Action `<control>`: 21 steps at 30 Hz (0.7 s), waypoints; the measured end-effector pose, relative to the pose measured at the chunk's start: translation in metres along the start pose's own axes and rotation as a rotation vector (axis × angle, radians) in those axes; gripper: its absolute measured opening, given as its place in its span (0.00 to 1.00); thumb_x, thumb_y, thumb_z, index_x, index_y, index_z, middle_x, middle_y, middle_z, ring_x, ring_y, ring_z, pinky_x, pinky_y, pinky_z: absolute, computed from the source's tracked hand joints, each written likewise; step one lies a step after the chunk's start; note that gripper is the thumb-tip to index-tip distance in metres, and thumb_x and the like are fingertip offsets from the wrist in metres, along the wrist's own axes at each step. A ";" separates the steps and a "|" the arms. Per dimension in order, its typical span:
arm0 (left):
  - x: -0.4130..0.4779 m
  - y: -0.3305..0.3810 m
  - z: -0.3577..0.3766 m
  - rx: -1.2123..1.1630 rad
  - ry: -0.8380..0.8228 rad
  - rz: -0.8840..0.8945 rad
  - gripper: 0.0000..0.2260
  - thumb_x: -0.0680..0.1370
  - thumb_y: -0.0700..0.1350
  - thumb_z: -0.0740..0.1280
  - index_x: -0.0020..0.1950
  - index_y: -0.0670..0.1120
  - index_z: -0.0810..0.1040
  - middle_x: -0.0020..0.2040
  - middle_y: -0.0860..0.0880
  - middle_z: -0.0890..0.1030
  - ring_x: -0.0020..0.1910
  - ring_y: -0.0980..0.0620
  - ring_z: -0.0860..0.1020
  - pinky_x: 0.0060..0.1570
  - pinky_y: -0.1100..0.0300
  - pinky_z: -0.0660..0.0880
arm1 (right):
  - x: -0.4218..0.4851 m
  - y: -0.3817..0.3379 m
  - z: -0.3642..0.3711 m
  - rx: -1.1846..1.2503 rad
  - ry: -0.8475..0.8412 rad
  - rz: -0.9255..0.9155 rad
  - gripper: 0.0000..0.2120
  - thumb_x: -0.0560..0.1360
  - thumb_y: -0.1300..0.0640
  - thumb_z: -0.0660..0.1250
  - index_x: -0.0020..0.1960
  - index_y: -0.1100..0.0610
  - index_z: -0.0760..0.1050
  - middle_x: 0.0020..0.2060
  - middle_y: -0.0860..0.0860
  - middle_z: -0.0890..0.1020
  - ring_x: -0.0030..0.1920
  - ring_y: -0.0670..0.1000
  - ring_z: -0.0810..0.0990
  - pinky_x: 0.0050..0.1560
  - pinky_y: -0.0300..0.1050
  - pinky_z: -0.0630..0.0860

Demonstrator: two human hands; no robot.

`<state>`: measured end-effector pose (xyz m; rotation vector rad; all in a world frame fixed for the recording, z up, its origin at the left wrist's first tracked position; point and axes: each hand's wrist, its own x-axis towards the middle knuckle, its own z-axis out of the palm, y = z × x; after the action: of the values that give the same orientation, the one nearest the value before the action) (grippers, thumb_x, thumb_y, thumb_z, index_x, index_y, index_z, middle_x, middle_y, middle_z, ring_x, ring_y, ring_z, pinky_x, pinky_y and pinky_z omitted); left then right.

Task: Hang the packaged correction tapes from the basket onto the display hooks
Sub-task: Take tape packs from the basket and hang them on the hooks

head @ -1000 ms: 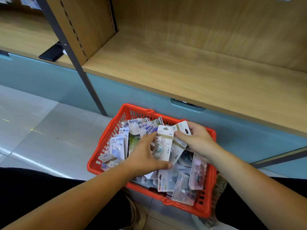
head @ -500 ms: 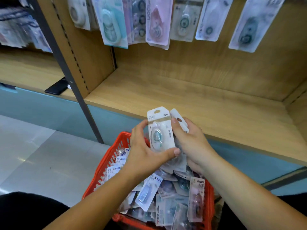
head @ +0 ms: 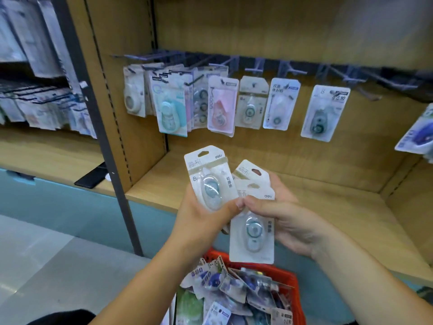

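Note:
My left hand (head: 201,219) grips one white packaged correction tape (head: 209,178) upright, thumb across its blister. My right hand (head: 288,221) holds two more of the same packs (head: 251,233), one behind the other, thumb pinching the front card. Both hands meet in front of the wooden shelf. Below them the red basket (head: 293,281) holds several mixed packs. Display hooks (head: 290,69) run along a dark rail on the back panel, and several packs hang from them, including a matching white one (head: 251,103).
The wooden shelf board (head: 339,207) lies under the hooks. A dark upright post (head: 105,141) divides this bay from the left bay, where more packs hang (head: 42,106). A black flat object (head: 92,175) lies on the left shelf. Some hooks at the right are bare (head: 375,78).
Both hands lifted the packs out of the basket and up toward the shelf. The packs have separated, one in the left hand, two in the right. The view tilted up to the hooks.

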<state>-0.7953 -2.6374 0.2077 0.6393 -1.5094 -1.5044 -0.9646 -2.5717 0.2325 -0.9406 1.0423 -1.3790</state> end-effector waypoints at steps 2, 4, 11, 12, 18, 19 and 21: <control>0.005 0.007 0.004 -0.024 -0.018 0.002 0.18 0.75 0.34 0.76 0.60 0.50 0.80 0.55 0.47 0.88 0.55 0.46 0.86 0.47 0.53 0.84 | 0.006 -0.009 -0.001 -0.036 0.066 -0.059 0.32 0.71 0.67 0.75 0.72 0.52 0.70 0.60 0.60 0.85 0.59 0.62 0.85 0.52 0.56 0.85; 0.012 0.012 0.007 -0.040 -0.030 -0.007 0.19 0.75 0.33 0.76 0.61 0.50 0.81 0.55 0.48 0.88 0.56 0.48 0.86 0.50 0.55 0.84 | 0.014 -0.020 0.000 -0.039 0.158 -0.116 0.30 0.72 0.65 0.75 0.72 0.54 0.71 0.57 0.60 0.86 0.56 0.63 0.86 0.51 0.58 0.85; 0.053 0.033 0.010 0.009 -0.155 -0.017 0.24 0.73 0.35 0.77 0.66 0.50 0.78 0.57 0.47 0.87 0.57 0.46 0.86 0.49 0.52 0.84 | 0.057 -0.041 0.003 -0.168 0.423 -0.268 0.26 0.75 0.46 0.75 0.71 0.47 0.73 0.55 0.49 0.87 0.52 0.52 0.88 0.54 0.56 0.85; 0.061 0.035 0.011 0.034 -0.175 -0.009 0.24 0.74 0.36 0.77 0.66 0.51 0.78 0.58 0.48 0.87 0.57 0.47 0.86 0.47 0.55 0.83 | 0.066 -0.042 0.005 -0.188 0.443 -0.303 0.23 0.77 0.47 0.74 0.69 0.48 0.73 0.54 0.48 0.88 0.51 0.50 0.88 0.54 0.55 0.85; 0.089 0.022 0.020 -0.032 -0.182 0.005 0.27 0.74 0.35 0.78 0.71 0.47 0.75 0.62 0.45 0.85 0.62 0.45 0.84 0.58 0.47 0.82 | 0.094 -0.046 -0.002 -0.227 0.377 -0.294 0.22 0.80 0.40 0.64 0.73 0.35 0.65 0.58 0.42 0.86 0.53 0.43 0.86 0.53 0.45 0.83; 0.093 0.018 0.019 -0.049 -0.167 0.000 0.28 0.73 0.37 0.78 0.71 0.47 0.75 0.62 0.45 0.85 0.61 0.45 0.84 0.55 0.50 0.82 | 0.095 -0.049 -0.008 -0.212 0.306 -0.254 0.18 0.82 0.45 0.66 0.69 0.34 0.67 0.56 0.41 0.86 0.54 0.43 0.86 0.51 0.42 0.83; 0.099 0.013 0.015 -0.064 -0.162 -0.021 0.26 0.72 0.40 0.78 0.69 0.49 0.77 0.61 0.45 0.86 0.60 0.44 0.84 0.54 0.49 0.83 | 0.094 -0.054 -0.023 -0.235 0.169 -0.208 0.24 0.80 0.59 0.70 0.69 0.37 0.69 0.57 0.43 0.86 0.57 0.46 0.86 0.53 0.42 0.82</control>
<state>-0.8524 -2.7119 0.2440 0.5071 -1.5729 -1.6472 -1.0089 -2.6640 0.2754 -1.1464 1.2834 -1.5510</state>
